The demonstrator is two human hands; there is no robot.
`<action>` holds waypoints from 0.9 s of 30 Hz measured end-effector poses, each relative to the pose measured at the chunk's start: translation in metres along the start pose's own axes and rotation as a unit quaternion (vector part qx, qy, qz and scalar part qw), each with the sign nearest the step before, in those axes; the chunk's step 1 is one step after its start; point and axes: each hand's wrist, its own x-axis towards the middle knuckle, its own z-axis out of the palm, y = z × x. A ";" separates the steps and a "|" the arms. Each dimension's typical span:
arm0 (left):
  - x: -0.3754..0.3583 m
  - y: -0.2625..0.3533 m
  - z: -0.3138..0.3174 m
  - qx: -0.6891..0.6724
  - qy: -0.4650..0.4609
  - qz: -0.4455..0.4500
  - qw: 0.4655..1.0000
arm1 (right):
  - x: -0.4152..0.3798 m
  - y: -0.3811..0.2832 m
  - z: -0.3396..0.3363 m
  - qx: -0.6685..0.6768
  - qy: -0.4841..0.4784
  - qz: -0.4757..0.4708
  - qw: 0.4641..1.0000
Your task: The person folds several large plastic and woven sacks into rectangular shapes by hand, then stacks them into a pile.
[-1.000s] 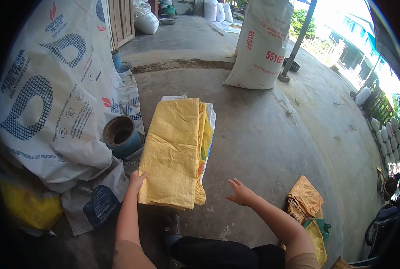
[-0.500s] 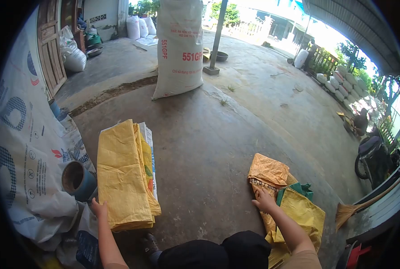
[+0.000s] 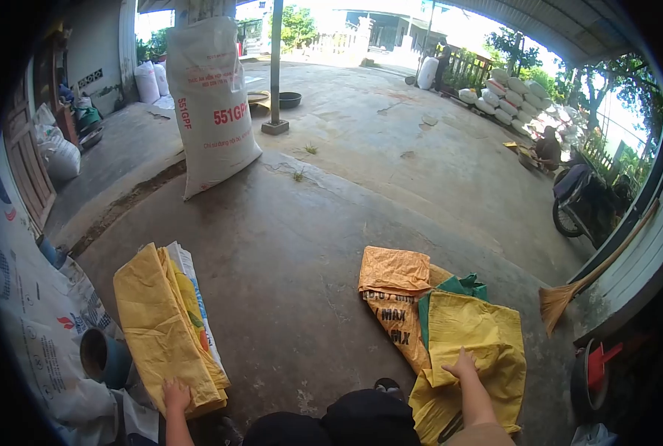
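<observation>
Hands: left hand point(image 3: 176, 395) and right hand point(image 3: 461, 366) are lying well apart, each touching a different pile.
Under the left hand: one folded yellow stack point(image 3: 149, 316) is stretching forward, a white edge showing along its right side; its layers are too tightly packed to count, and the fingers are resting spread on top.
Under the right hand: one yellow sack point(image 3: 476, 323) is spreading around it; whether the fingers are pinching it, I cannot tell.
Ahead-left of the right hand: one orange sack point(image 3: 394, 271) is lying partly covered, its black lettering cut off by folds.
Just beyond the right hand: one green piece point(image 3: 466, 287) is peeking out, mostly hidden.
Left of the left hand: one blue pot point(image 3: 119, 364) is sitting, its base hidden.
Ahead, between both hands' reach: one white sack point(image 3: 212, 111) is standing upright, reading 551GPF.
</observation>
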 end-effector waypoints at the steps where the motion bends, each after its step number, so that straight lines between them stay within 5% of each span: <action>1: 0.001 0.004 -0.006 0.014 -0.017 -0.009 1.000 | 0.005 0.001 0.012 0.007 -0.022 -0.021 1.000; 6: 0.016 0.005 -0.012 0.018 -0.042 0.013 0.999 | -0.003 -0.017 0.027 0.036 -0.068 -0.046 0.996; 14: -0.001 0.046 -0.016 -0.036 0.134 0.110 0.984 | 0.008 -0.047 0.050 0.016 -0.059 0.008 0.998; 18: 0.001 0.061 -0.015 -0.038 0.141 0.148 0.978 | 0.017 -0.057 0.068 -0.040 -0.021 -0.067 0.997; 25: -0.011 0.091 -0.026 -0.041 0.125 0.206 0.970 | 0.002 -0.058 0.046 -0.046 -0.043 -0.064 0.996; 27: -0.014 0.092 -0.027 -0.045 0.118 0.213 0.969 | 0.025 -0.056 0.057 0.026 -0.130 -0.032 0.991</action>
